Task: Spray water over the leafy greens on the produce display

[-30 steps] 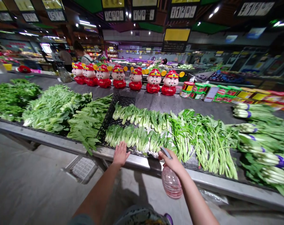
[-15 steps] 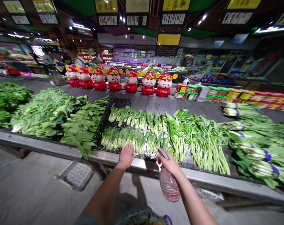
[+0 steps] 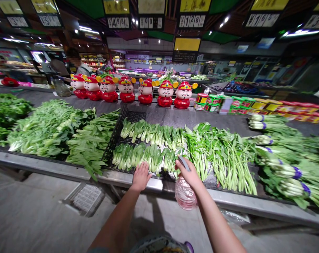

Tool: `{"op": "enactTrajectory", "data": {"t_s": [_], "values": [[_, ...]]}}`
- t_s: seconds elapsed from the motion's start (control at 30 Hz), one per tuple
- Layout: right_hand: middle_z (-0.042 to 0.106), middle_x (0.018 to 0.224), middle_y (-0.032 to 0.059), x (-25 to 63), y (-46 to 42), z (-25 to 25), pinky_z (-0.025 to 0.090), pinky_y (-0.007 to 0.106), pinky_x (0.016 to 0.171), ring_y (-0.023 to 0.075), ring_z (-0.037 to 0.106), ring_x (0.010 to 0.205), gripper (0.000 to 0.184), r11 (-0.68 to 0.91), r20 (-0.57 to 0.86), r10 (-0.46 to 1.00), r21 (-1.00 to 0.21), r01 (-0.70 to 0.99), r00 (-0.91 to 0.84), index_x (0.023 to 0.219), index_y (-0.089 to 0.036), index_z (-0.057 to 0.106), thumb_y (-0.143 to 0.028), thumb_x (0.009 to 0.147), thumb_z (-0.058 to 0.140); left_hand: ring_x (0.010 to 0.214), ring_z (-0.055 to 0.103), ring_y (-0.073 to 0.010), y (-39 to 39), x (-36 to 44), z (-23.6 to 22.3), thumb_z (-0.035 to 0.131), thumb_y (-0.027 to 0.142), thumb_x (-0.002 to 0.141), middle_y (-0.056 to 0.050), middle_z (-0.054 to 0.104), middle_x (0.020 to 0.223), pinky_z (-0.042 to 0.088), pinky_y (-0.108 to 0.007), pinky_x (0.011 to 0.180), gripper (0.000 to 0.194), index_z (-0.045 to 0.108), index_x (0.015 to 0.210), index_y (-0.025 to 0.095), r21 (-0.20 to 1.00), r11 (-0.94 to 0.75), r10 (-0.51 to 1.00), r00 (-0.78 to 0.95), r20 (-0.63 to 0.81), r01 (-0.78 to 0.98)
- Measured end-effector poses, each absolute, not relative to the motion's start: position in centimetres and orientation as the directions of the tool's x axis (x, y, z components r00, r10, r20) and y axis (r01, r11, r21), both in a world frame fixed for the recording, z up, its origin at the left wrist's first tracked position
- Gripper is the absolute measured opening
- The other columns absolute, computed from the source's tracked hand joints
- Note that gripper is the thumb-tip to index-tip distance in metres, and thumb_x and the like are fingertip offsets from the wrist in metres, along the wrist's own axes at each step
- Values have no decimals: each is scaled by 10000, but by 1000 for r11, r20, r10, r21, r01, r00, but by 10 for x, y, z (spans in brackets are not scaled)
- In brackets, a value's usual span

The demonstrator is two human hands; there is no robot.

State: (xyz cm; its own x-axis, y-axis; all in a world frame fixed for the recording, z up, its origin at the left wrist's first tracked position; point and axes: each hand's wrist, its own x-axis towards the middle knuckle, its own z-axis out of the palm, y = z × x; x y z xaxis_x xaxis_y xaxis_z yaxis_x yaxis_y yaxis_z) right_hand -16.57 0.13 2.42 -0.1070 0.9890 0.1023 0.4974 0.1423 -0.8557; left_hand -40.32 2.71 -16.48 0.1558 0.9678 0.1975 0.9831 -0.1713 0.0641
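Note:
My left hand [image 3: 141, 176] lies palm down with its fingers stretched out, at the lower edge of the front row of bok choy [image 3: 133, 157]. Its fingertips touch or lie just over the pale stems. My right hand [image 3: 188, 172] is wrapped round the neck of a spray bottle [image 3: 186, 195] with a clear pinkish ribbed body and a grey trigger top. The bottle hangs over the display's front edge, its head toward the greens. A second row of bok choy [image 3: 154, 131] lies behind the first, and water spinach [image 3: 225, 154] lies to the right.
Leafy greens [image 3: 91, 140] lie left of a black crate wall [image 3: 114, 135]. Bunches with purple ties [image 3: 291, 172] lie at right. Red figurines [image 3: 127, 89] and stacked cans [image 3: 213, 102] line the back. A metal rail [image 3: 228, 200] runs along the front; a white crate [image 3: 84, 198] is below.
The spray bottle has swung up and slightly left in my right hand, its base now nearer the rail. My left hand has barely moved. The view has shifted a little.

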Motion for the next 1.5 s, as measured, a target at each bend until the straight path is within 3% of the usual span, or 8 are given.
{"op": "enactTrajectory", "data": {"t_s": [0.27,0.53,0.67,0.97,1.13,1.37,1.5], "values": [[596,664,44,-171,4,17,491,374,638,216,585,647,382,122,86,992,-847,518,-93,780,-217,591,-551,836,415,1373,241,-232,27,-403,-165,281,487,896,-97,371,1449,175,-438,1124,599,324,1400,166,71,-168,967,151,205,983],[638,797,60,-170,4,26,485,356,689,217,603,744,383,172,151,985,-834,525,-84,826,-213,599,-546,840,411,1378,224,-234,27,-403,-163,281,497,895,-99,361,1455,163,-438,1129,608,330,1397,157,74,-170,970,154,188,983],[647,808,61,-167,8,21,482,346,629,210,600,696,393,140,128,990,-858,494,-57,906,-209,597,-550,840,414,1378,226,-231,26,-402,-159,274,487,901,-96,349,1461,168,-436,1129,595,346,1388,152,82,-163,974,147,172,983],[611,722,51,-162,9,12,493,371,661,214,593,697,370,112,121,993,-847,519,-17,748,-221,541,-547,848,397,1381,217,-229,25,-402,-158,267,476,905,-96,332,1468,155,-435,1134,595,346,1386,134,71,-162,975,149,164,984],[586,666,32,-157,7,8,493,378,643,207,580,647,382,82,87,996,-844,530,-16,780,-215,549,-555,847,388,1379,224,-223,24,-402,-159,284,459,906,-91,343,1464,152,-424,1136,578,354,1382,141,59,-162,972,149,184,985],[636,769,52,-140,3,21,486,358,696,212,604,736,356,101,146,988,-854,510,48,731,-215,565,-534,828,440,1371,245,-226,25,-404,-157,301,454,902,-100,380,1442,178,-421,1130,585,367,1373,115,60,-175,970,162,179,983],[615,714,42,-131,4,21,478,345,634,207,591,685,350,88,154,984,-850,520,85,726,-219,560,-537,817,447,1371,247,-233,24,-401,-156,293,440,906,-100,400,1429,172,-448,1127,560,386,1364,132,50,-182,964,169,205,982]]}}
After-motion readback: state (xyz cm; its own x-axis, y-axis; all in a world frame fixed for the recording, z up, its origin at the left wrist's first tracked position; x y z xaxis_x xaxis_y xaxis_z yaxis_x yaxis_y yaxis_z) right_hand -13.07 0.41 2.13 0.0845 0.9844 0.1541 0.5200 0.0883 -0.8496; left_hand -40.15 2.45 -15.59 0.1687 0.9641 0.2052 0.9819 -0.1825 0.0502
